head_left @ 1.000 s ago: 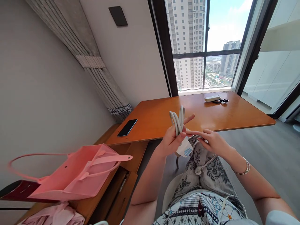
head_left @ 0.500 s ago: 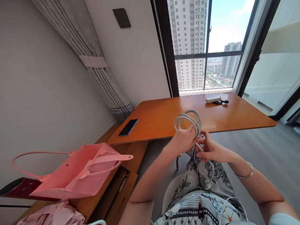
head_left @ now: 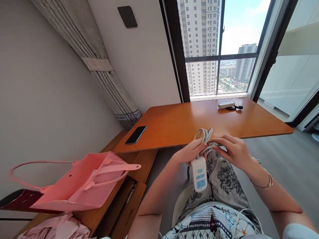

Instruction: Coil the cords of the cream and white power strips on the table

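My left hand (head_left: 190, 152) is closed round a coiled white cable (head_left: 203, 134), its loops standing up above the fingers. Below that hand hangs a white power strip (head_left: 199, 174) with blue socket faces, turned toward me. My right hand (head_left: 231, 151) pinches the cable just right of the coil, thumb and fingers pressed together. Past the right wrist the metal prongs of a plug (head_left: 256, 160) stick out; most of the plug is hidden. Both hands are over my lap, near the table's front edge.
On the orange-brown table (head_left: 171, 122) lie a black phone (head_left: 136, 134) and, toward the window, another white power strip (head_left: 226, 105) with a black cord. A pink bag (head_left: 82, 186) sits on the wooden cabinet (head_left: 147, 166) at left, with pink cloth (head_left: 56, 229) below it.
The coil has tipped lower and folded tighter in my left hand. The power strip has come into view beneath it. My right hand has moved up and right, and the plug has swung behind its wrist.
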`<state>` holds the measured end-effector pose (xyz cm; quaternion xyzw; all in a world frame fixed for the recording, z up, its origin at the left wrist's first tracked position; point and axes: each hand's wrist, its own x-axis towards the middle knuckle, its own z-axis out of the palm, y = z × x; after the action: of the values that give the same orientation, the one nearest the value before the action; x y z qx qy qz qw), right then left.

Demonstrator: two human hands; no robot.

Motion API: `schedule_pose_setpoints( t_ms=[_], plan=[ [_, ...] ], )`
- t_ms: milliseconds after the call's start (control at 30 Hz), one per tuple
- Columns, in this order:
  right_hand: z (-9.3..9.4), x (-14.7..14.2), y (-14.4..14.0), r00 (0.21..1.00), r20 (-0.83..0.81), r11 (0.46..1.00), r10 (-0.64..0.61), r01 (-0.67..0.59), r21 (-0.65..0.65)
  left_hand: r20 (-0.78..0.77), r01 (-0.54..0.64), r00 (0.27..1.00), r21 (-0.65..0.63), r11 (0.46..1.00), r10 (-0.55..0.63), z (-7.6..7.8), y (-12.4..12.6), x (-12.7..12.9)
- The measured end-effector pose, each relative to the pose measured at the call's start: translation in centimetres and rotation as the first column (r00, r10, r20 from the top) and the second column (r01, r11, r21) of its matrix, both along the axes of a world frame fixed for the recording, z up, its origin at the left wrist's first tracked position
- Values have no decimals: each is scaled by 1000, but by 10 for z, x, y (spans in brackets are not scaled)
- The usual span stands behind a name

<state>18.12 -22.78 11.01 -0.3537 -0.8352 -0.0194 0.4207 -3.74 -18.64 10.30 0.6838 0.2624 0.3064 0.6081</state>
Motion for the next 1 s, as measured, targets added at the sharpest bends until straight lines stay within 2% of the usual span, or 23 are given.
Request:
schedule_pose_setpoints(
  t_ms=[67, 233, 300, 367, 467, 567, 633, 733, 800, 900, 1000],
  plan=[
    [5, 1, 5, 1000, 2, 999, 10, -10, 53, 38, 115, 993, -92, 989, -112, -3, -2, 2],
    [3, 3, 24, 995, -79, 998, 53, -51, 23, 103, 312, 950, -251, 916, -295, -3, -13, 6],
    [-2, 1, 32, 986, -116, 992, 122, -125, -26, 108, 337, 942, -283, 898, -319, -2, -18, 8],
    [-7, -1, 39, 958, -179, 961, 225, -249, -123, 130, 351, 936, -308, 885, -326, -3, -21, 8],
    [-15, -6, 43, 873, -362, 864, 327, -432, -259, 248, 396, 911, -294, 870, -331, -8, -21, 7],
    [-24, -14, 42, 747, -615, 731, 251, -563, -386, 433, 403, 859, -246, 882, -272, -17, -15, 6],
    [-31, -20, 41, 652, -748, 592, 124, -654, -471, 538, 353, 825, -248, 902, -175, -22, -11, 6],
    [-38, -28, 40, 553, -833, 368, -19, -771, -520, 593, 250, 805, -313, 916, -17, -28, -3, 7],
    [-39, -30, 41, 494, -868, 272, -60, -828, -490, 591, 206, 805, -365, 908, 55, -30, 1, 8],
    [-34, -30, 43, 410, -907, 196, -96, -886, -421, 597, 182, 796, -400, 898, 105, -31, 4, 9],
    [-28, -30, 43, 372, -921, 186, -114, -903, -388, 595, 176, 797, -391, 903, 102, -28, 5, 9]
  ],
)
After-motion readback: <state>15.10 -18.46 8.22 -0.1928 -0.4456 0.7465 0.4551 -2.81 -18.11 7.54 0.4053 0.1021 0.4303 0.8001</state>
